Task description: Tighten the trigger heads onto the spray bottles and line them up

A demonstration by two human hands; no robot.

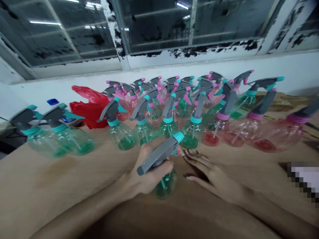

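My left hand (151, 169) is wrapped round the neck of a green spray bottle (164, 187) with a grey and turquoise trigger head. The bottle is upright at the near middle of the table, its nozzle pointing away to the right. Part of its neck and trigger is hidden by my fingers. Just right of it, my right hand (211, 174) is held low by the tabletop with fingers stretched out, holding nothing. Beyond my hands stands a row of green spray bottles (122, 136), continued on the right by pink spray bottles (265, 134).
Many more spray bottles with pink or turquoise nozzles crowd behind the front row. Two green bottles (74, 141) stand at the left, near a red plastic bag (91, 108). Brown paper (280, 101) lies at the back right. A wall with windows (159, 26) rises behind the wooden table (104, 172).
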